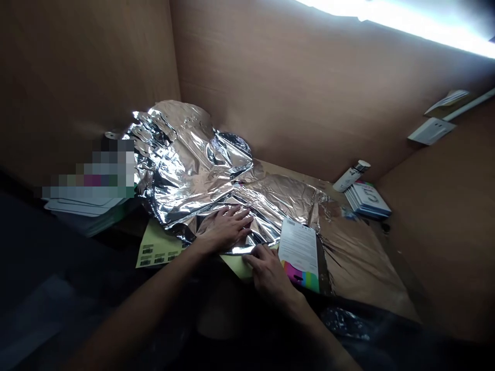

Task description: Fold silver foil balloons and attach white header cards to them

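Observation:
Crumpled silver foil (pixel 181 159) covers much of the desk in front of me. My left hand (pixel 228 226) lies flat on its near part, fingers spread. My right hand (pixel 273 273) is at the near edge of the foil, thumb and index finger bent together; whether they grip the foil or the paper below is hidden. Yellow label sheet (pixel 160 245), printed with several small barcodes, shows beneath the foil at the left. More plain yellow paper (pixel 237 267) sticks out between my hands. Just right of my right hand lies a white printed card (pixel 297 242) with a colourful lower end.
Wooden partitions (pixel 309 93) enclose the desk. At the back right are a white bottle (pixel 350 176) and a stack of small boxes (pixel 367 200). Stacked pale sheets or cards (pixel 88 211) stand at the left, partly blurred out. A wall socket (pixel 431 131) is on the right.

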`<act>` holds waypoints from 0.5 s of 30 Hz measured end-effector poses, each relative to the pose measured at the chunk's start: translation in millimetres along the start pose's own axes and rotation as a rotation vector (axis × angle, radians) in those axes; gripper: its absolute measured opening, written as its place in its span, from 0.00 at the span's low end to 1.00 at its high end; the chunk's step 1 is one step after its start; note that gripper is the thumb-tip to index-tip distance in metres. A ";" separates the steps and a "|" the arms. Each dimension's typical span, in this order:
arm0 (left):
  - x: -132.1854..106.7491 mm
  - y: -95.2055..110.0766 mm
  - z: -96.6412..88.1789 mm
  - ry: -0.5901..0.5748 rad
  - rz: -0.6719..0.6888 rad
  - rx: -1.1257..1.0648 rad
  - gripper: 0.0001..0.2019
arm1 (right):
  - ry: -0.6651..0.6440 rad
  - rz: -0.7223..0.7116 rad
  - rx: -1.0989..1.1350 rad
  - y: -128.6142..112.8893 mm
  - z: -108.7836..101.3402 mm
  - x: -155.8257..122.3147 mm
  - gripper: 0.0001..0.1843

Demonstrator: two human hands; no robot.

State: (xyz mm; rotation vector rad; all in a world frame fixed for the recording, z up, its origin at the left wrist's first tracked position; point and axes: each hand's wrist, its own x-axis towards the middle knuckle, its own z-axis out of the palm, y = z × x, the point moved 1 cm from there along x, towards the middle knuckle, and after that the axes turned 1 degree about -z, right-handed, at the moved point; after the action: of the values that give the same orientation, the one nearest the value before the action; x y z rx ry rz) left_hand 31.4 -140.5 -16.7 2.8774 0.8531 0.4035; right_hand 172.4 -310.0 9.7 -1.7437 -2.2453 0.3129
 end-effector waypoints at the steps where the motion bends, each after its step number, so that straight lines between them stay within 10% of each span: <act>1: -0.3 0.0 0.5 -0.002 0.000 0.000 0.24 | -0.010 -0.009 -0.011 0.2 1.5 2.2 0.22; 15: -2.3 -0.7 -15.6 0.045 0.009 -0.144 0.20 | -0.038 -0.015 -0.154 6.6 -3.1 -3.0 0.28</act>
State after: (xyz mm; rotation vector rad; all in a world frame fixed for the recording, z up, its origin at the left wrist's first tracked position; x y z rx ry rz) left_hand 24.7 -140.6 -2.4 2.7505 0.7838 0.5107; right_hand 180.1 -311.3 10.1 -1.8087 -2.3651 0.1745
